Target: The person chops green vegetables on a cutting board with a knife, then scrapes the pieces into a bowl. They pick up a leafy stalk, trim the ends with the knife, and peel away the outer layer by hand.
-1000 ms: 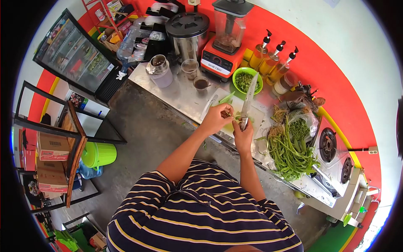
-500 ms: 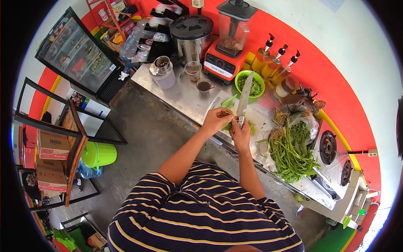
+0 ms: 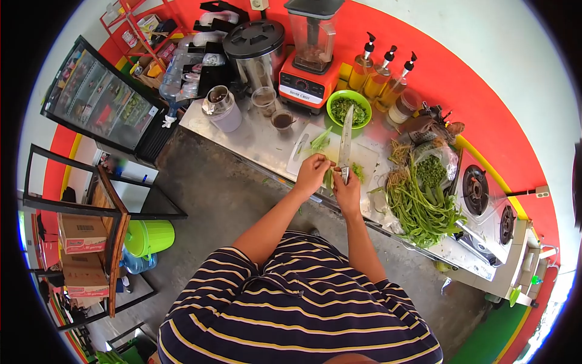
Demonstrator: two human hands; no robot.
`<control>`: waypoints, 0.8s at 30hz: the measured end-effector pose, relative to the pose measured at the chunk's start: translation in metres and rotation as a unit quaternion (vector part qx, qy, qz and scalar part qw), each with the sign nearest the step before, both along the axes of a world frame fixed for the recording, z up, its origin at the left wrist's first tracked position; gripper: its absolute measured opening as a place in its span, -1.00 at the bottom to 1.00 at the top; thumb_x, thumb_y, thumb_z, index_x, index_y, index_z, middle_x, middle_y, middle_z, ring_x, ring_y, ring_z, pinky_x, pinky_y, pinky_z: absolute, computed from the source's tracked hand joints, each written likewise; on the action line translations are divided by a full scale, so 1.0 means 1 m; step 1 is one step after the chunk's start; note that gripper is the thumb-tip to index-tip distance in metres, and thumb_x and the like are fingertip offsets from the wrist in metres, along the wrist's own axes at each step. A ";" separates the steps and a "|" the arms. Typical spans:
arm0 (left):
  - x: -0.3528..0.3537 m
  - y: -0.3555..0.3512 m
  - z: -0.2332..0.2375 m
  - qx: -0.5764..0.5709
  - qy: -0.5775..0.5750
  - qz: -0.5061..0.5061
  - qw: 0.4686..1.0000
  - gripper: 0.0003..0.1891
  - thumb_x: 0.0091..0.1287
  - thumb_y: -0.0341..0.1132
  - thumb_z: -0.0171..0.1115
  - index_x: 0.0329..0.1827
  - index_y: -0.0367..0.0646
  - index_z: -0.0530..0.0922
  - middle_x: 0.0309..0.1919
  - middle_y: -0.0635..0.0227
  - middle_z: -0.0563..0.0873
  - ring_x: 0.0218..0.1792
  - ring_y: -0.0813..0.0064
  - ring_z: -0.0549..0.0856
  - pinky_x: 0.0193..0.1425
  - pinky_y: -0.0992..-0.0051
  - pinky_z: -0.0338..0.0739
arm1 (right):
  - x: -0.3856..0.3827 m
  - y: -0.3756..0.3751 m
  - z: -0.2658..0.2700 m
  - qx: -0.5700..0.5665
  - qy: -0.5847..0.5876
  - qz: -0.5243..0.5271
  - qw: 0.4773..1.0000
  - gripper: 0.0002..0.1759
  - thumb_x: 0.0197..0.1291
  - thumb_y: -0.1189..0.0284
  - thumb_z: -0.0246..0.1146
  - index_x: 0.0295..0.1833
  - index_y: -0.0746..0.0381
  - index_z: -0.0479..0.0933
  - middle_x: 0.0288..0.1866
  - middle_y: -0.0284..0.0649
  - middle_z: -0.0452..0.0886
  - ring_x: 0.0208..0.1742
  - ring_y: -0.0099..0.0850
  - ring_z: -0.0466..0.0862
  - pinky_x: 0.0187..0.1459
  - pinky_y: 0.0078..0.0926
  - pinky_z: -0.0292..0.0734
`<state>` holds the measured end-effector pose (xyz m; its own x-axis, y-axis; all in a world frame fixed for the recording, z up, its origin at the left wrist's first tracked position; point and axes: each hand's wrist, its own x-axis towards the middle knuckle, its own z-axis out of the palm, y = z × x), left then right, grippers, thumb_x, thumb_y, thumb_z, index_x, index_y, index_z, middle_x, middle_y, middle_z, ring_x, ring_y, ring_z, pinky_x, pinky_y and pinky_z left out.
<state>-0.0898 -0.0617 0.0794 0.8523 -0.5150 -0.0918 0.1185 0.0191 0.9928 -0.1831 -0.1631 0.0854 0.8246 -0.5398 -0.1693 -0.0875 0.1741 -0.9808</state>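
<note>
Swung knife [image 3: 345, 139] from 1 toward 12 o'clock since earlier. Pinching green stalk [image 3: 328, 178] shut in left fingers [image 3: 321, 162]; clamping knife handle in right fingers [image 3: 347, 182], over cutting board [image 3: 367, 156] on table [image 3: 260, 136]. Risk of nicked left fingertips: too close beside blade, any slip.

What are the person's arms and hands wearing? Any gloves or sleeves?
No gloves: the left hand and right hand are bare, and so are the forearms. The short sleeves belong to a dark navy shirt with thin yellow and white stripes. Any ring or watch is too small to tell.
</note>
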 end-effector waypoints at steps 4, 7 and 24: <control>0.010 0.005 0.003 -0.009 0.083 0.046 0.995 -0.85 0.44 -0.38 0.22 -0.20 -0.30 0.65 -0.36 0.24 0.78 -0.34 0.57 0.70 -0.20 0.52 0.54 | -0.025 -0.016 -0.016 -0.053 0.052 0.013 0.997 -0.82 0.45 0.37 0.23 -0.13 0.28 0.52 -0.59 -0.47 0.38 -0.61 -0.67 0.34 -0.57 -0.62 0.23; 0.018 0.009 -0.006 0.131 -0.168 0.083 0.974 -0.82 0.36 -0.33 0.34 -0.18 -0.31 0.68 -0.35 0.21 0.78 -0.25 0.46 0.75 -0.14 0.47 0.56 | -0.054 -0.032 -0.032 -0.104 0.094 0.068 0.988 -0.76 0.45 0.32 0.22 -0.22 0.27 0.54 -0.59 -0.43 0.43 -0.60 -0.66 0.36 -0.54 -0.58 0.26; 0.007 -0.012 -0.089 0.199 -0.295 -0.067 0.932 -0.87 0.16 -0.47 0.41 -0.25 -0.24 0.68 -0.36 0.14 0.72 -0.30 0.19 0.71 -0.15 0.31 0.57 | -0.084 -0.018 -0.040 -0.406 0.252 0.080 0.875 -0.63 0.42 0.20 0.16 -0.07 0.35 0.54 -0.37 0.20 0.68 -0.25 0.22 0.69 -0.18 0.10 0.56</control>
